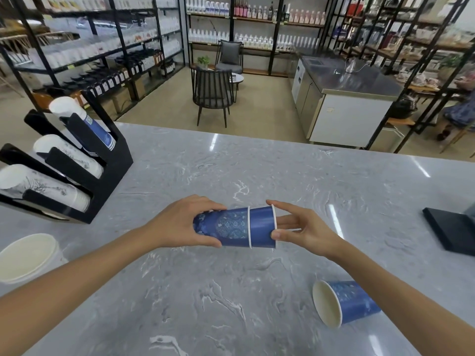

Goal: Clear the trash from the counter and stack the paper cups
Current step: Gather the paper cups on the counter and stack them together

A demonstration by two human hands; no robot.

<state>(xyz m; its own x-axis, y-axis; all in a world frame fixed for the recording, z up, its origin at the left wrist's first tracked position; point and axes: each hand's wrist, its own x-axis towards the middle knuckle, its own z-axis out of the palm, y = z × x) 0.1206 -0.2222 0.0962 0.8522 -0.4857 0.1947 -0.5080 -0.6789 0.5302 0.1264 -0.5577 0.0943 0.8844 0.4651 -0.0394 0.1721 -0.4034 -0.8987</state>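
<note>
The two nested cups (236, 228) are deep blue with white rims, the outer one carrying a paler blue paisley-like medallion, and the lone cup (344, 303) lying near the right forearm is the same blue, faintly speckled, with a cream inside. The counter (282, 176) is pale grey marble veined in white. The cup rack (102, 176) is black, holding white cups with grey ink-sketch branches and one blue-and-white sleeve; the tub (28, 255) at left is off-white.

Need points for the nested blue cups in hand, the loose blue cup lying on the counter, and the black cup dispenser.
nested blue cups (235, 227), head view, patterned side wall of the outer cup.
loose blue cup (356, 301), head view, blue side wall.
black cup dispenser (117, 160), head view, right side panel.
</note>
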